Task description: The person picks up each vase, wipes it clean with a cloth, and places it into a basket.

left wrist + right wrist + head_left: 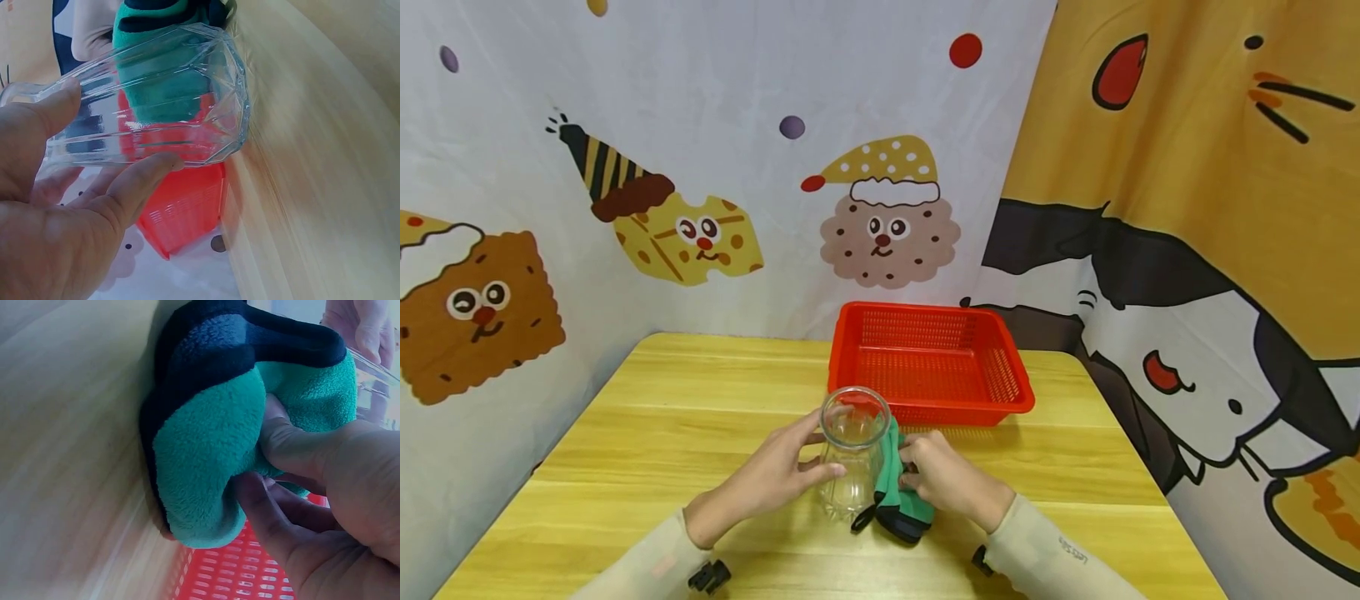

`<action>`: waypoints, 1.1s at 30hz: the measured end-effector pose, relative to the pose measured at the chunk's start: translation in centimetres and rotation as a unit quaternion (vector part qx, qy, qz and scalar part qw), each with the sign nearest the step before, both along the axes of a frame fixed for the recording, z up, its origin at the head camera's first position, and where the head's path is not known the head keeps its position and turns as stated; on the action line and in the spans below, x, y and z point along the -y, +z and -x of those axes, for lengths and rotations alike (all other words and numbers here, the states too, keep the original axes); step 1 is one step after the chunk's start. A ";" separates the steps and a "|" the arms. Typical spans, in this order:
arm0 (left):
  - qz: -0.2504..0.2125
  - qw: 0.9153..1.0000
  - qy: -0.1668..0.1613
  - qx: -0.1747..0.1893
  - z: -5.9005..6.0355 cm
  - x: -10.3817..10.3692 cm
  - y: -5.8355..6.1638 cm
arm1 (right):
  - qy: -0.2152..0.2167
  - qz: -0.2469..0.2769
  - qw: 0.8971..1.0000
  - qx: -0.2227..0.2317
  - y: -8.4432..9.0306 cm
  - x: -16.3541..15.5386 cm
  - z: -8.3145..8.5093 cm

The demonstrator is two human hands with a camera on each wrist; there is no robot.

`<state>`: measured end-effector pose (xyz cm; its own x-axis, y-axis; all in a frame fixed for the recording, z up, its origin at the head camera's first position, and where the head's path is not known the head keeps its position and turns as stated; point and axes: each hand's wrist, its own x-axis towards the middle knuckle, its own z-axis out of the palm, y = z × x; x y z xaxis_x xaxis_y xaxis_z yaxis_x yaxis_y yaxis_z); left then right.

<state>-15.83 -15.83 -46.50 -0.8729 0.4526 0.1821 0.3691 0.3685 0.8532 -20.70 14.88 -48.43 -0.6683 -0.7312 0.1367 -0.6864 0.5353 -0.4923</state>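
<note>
The left hand (pixel 775 477) has its thumb and fingers spread round the side of the glass jar (pixel 852 492), holding it from both sides; the right hand (pixel 949 477) pinches the green cloth (pixel 206 437) between thumb and fingers. The glass is smooth, so a loose or off-centre hold could let the jar slip or twist, and a tipped jar might roll or crack. It stands roughly upright over the worktop (pixel 700 400), though whether its base bears on the wood I cannot tell; if it is held clear, a slip would mean a knock. The cloth bunches right beside the jar, its black loop (pixel 862 519) near the base, so a sideways tug could nudge or snag the glass. Only one fold is pinched, so the rest may flop or drag. Just beyond, the red basket (pixel 955 414) sits close enough that a forward swing might clip its rim.
</note>
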 end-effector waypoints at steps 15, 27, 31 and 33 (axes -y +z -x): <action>-0.008 1.000 0.014 -0.004 -0.5 0.0 0.0 | -0.026 -0.003 1.000 0.015 0.2 0.3 -0.1; -0.010 1.000 0.013 -0.006 -0.6 0.1 -0.1 | -0.026 0.022 0.999 0.018 -0.3 0.1 -0.1; -0.013 1.000 0.010 -0.005 -0.6 0.1 -0.1 | -0.023 0.040 0.999 0.007 -0.4 0.0 -0.1; -0.012 1.000 0.010 -0.005 -0.6 0.1 -0.1 | -0.022 0.049 0.999 0.004 -0.5 -0.1 -0.2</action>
